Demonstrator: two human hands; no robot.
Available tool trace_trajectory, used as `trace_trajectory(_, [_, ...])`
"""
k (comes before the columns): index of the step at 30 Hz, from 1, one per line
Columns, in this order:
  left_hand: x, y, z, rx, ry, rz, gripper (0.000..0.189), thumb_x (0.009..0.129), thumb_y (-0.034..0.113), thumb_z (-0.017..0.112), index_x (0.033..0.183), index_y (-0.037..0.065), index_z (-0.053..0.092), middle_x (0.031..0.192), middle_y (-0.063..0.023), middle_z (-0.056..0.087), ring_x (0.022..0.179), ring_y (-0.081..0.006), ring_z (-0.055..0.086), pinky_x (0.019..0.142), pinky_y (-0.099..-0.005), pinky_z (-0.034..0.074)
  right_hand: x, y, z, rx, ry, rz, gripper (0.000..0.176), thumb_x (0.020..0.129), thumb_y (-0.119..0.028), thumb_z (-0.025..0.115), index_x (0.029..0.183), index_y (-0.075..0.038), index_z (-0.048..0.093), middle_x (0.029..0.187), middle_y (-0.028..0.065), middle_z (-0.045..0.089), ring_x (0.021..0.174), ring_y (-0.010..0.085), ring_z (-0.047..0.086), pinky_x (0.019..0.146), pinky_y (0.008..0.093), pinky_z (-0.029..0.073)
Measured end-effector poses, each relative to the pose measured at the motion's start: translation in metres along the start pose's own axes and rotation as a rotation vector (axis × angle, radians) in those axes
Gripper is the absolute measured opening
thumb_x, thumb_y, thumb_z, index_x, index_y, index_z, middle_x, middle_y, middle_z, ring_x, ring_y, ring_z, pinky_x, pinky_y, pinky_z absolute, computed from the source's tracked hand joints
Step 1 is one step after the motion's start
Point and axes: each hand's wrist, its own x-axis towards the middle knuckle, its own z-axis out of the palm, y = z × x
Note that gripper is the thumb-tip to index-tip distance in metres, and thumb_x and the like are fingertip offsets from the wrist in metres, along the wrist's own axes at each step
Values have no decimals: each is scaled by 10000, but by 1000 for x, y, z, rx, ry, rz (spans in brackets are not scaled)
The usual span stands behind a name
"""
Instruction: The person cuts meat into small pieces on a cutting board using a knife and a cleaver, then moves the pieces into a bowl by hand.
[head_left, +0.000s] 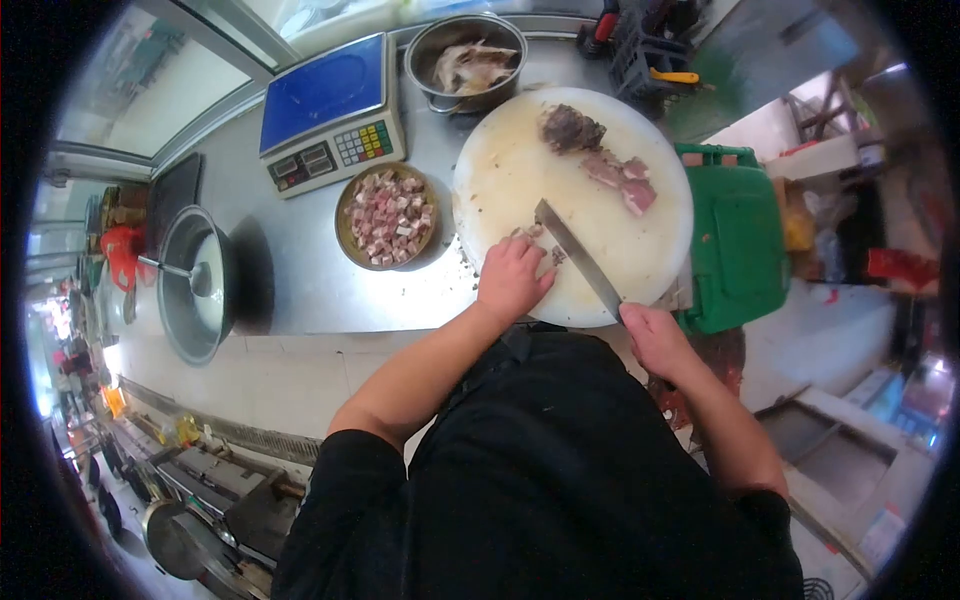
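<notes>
My right hand (655, 338) is closed round the handle of a cleaver (580, 258). Its long blade slants across the round white cutting board (490, 150), tip pointing up and left. Left of the blade, my left hand (513, 280) rests at the board's near edge, fingers curled down over small meat pieces (557, 256); what lies under the palm is hidden. Farther back on the board are a dark chunk of meat (571, 129) and flat reddish meat slices (625, 180). A round bowl of diced meat (388, 218) stands left of the board.
Behind the bowl sits a blue-topped digital scale (328, 90). A metal pot (466, 62) holding bones or meat stands at the back. At left is a grey basin (192, 300) with a ladle (203, 279). A green bin (740, 245) and a dark knife rack (640, 60) flank the board.
</notes>
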Motion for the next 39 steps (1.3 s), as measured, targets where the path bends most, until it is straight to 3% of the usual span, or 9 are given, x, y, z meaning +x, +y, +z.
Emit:
trace_trajectory(2, [7, 6, 2, 102, -89, 33, 271, 751, 267, 740, 941, 81, 689, 1068, -112, 633, 1032, -290, 582, 892, -419, 474, 0, 5, 3, 10, 23, -16, 498, 1040, -388, 442, 1163, 48, 648, 1028, 238, 701, 1007, 307, 671, 920, 382, 486])
trace_trajectory(4, [12, 3, 14, 160, -145, 57, 242, 778, 268, 716, 947, 95, 707, 1044, -102, 632, 1023, -285, 586, 898, -414, 473, 0, 11, 5, 151, 87, -121, 390, 1053, -362, 453, 844, -49, 555, 591, -40, 438, 505, 71, 437, 476, 273, 360])
trace_trajectory(11, [14, 0, 24, 232, -156, 92, 208, 791, 226, 657, 936, 100, 738, 1037, -105, 647, 1035, -281, 594, 917, -418, 471, -12, 23, -2, 19, 151, -102, 390, 1053, -376, 455, 850, -60, 564, 569, -31, 451, 482, 77, 430, 456, 276, 350])
trace_trajectory(13, [15, 0, 21, 207, -162, 64, 210, 787, 229, 658, 928, 92, 733, 1071, -113, 653, 1046, -284, 594, 919, -422, 470, -19, 25, -7, 22, -6, 117, 499, 1041, -413, 448, 1192, 19, 647, 992, 205, 712, 957, 250, 674, 885, 387, 495])
trace_trajectory(18, [21, 6, 14, 193, -253, -46, 219, 773, 231, 665, 918, 77, 724, 1162, -132, 659, 1086, -292, 590, 922, -433, 466, -23, 32, -7, 53, -56, 188, 507, 1046, -425, 442, 1170, 21, 647, 903, 177, 690, 863, 236, 646, 844, 382, 497])
trace_trajectory(20, [19, 7, 15, 174, -151, -36, 183, 765, 220, 654, 888, 99, 717, 1129, -116, 654, 1050, -287, 579, 899, -410, 456, -22, 32, -7, 55, -66, 237, 510, 1048, -428, 439, 1156, 24, 648, 847, 159, 678, 808, 225, 635, 811, 377, 501])
trace_trajectory(25, [20, 13, 9, 144, -89, 90, 127, 770, 184, 647, 868, 109, 674, 1010, -88, 624, 1025, -288, 575, 901, -421, 449, -19, 44, 0, 111, 49, 32, 499, 1050, -431, 441, 1042, 26, 642, 636, 60, 547, 604, 158, 535, 628, 355, 464])
trace_trajectory(29, [18, 2, 20, 178, -98, 296, 74, 818, 149, 596, 847, 96, 638, 933, -81, 579, 1011, -292, 571, 906, -430, 447, -22, 34, -6, 176, -5, 205, 484, 1048, -422, 455, 1014, 25, 636, 647, 48, 543, 611, 145, 526, 627, 347, 457])
trace_trajectory(39, [12, -13, 23, 128, -169, 308, 136, 843, 154, 632, 956, 79, 653, 1044, -77, 629, 1059, -299, 601, 925, -438, 481, -24, 43, -7, 177, 19, 180, 475, 1049, -419, 456, 1002, 14, 645, 653, 43, 557, 616, 126, 525, 602, 322, 437])
